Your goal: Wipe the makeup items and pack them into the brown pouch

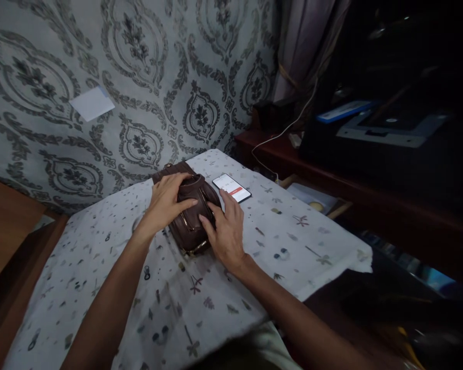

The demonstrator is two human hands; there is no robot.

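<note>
A dark brown leather bag (191, 234) with gold-coloured zippers lies on a white patterned cloth. My left hand (168, 200) rests on its upper left part, fingers spread over the top and thumb stretched across the front. On the bag's right side is my right hand (228, 226), with the thumb and index finger apart near a zipper. Whether the right fingertips pinch the zipper pull is too small to tell. Just beyond the right hand lies a phone (233, 188) with a lit screen.
The cloth-covered table (293, 257) meets a patterned wall. At the right, a dark red desk (351, 205) has an open drawer (312, 198) and a white cable (283, 132). A white paper (92, 104) is on the wall.
</note>
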